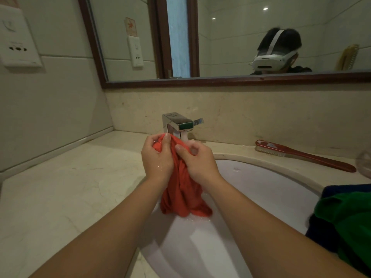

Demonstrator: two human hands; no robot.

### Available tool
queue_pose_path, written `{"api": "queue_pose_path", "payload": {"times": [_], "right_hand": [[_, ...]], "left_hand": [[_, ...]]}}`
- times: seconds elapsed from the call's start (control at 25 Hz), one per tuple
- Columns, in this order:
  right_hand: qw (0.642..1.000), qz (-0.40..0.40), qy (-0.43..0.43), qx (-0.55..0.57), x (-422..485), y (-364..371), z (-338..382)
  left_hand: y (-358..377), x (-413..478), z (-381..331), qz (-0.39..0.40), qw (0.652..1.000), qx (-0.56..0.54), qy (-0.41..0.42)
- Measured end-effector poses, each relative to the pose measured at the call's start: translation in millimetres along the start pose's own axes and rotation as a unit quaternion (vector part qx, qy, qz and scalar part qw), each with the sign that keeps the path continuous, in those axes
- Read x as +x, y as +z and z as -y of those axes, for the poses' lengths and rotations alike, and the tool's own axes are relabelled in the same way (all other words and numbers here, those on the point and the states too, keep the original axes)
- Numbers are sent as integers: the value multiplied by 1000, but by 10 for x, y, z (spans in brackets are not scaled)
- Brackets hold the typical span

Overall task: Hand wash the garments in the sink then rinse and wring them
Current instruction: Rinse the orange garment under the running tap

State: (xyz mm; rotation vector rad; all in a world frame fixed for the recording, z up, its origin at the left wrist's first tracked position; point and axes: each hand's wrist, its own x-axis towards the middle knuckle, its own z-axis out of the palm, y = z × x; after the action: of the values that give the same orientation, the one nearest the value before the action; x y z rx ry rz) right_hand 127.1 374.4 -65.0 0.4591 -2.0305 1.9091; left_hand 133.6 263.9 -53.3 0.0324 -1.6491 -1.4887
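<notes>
My bare forearms [112, 227] reach forward and converge; my left hand [157, 159] and right hand [200, 163] sit side by side, wet, fingers curled, both gripping the red garment [184, 195].

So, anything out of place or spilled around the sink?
Nothing spilled or damaged. Left hand and right hand grip the red garment under the running faucet. Only untidy bit: a green garment and a dark blue garment heaped over the right rim of the sink.

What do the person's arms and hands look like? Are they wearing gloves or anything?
No gloves. The left arm and right arm are bare, with no sleeves in view. The left hand and right hand show no rings, watch or bracelets, and shiny water drops cling to them.
</notes>
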Motion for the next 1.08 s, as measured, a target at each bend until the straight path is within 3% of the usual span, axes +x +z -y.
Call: {"api": "queue_pose_path", "payload": {"times": [0.12,0.32,0.68,0.8,0.96,1.08], "right_hand": [[1000,-11,15,-11,5,11,-40],[992,-118,38,-22,46,-148,-64],[998,-52,30,-14,8,-226,-60],[997,-75,27,-3,49,-267,-40],[993,-113,24,7,64,-220,27],[992,-125,10,19,59,-228,58]], "left_hand": [[7,-14,1,2,1000,-4,-28],[73,-96,-4,150,985,-30,-76],[100,-150,80,198,970,-64,-125],[102,-159,32,203,972,-45,-110],[154,-195,-22,226,957,-136,-124],[170,-205,-13,238,954,-142,-111]]}}
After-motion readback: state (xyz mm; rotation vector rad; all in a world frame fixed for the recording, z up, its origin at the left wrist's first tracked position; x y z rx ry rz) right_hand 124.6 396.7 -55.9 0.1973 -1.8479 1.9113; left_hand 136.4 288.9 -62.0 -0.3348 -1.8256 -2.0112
